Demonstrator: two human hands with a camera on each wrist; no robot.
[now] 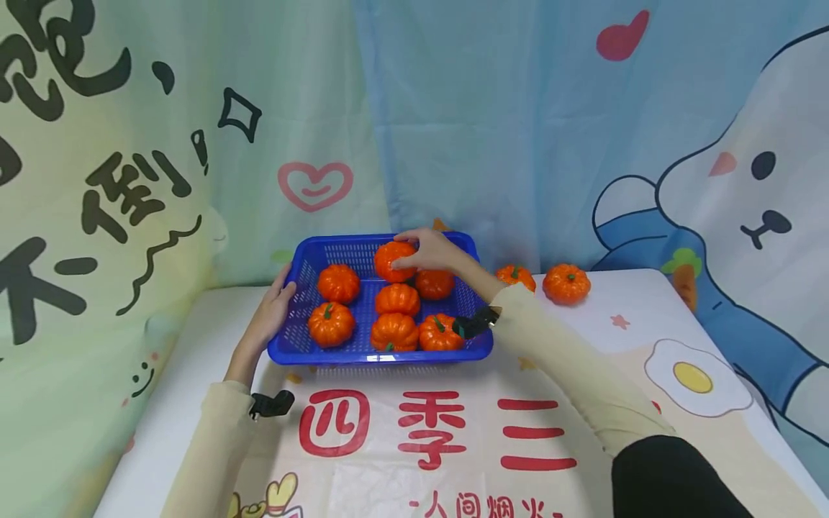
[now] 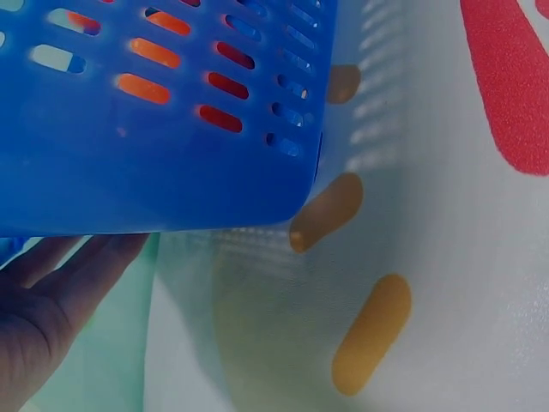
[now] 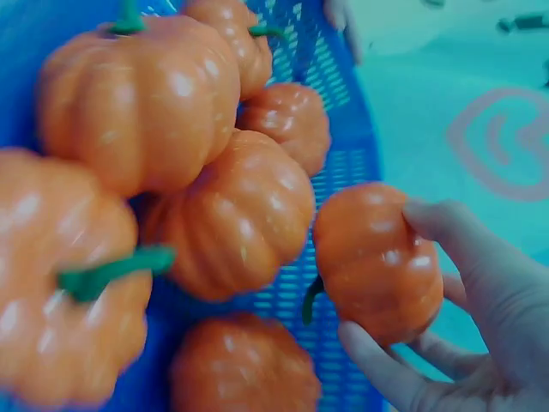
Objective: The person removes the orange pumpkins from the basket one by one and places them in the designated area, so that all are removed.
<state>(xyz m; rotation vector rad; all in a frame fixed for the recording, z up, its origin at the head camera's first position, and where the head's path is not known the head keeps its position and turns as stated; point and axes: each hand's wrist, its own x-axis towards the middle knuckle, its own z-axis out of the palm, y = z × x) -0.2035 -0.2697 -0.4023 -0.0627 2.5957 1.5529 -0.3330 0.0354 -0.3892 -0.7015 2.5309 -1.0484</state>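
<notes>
In the head view, the right hand (image 1: 430,252) pinches a pumpkin (image 1: 391,262) at twelve o'clock of the basket (image 1: 350,357); the left hand (image 1: 269,311) touches nine o'clock, fingers straight. The left wrist view hides its fingertips. In the right wrist view, slackening fingers could drop the glossy pumpkin.

The pumpkins (image 1: 393,261) are orange, stems (image 3: 111,273) green, basket (image 1: 343,357) blue.
</notes>
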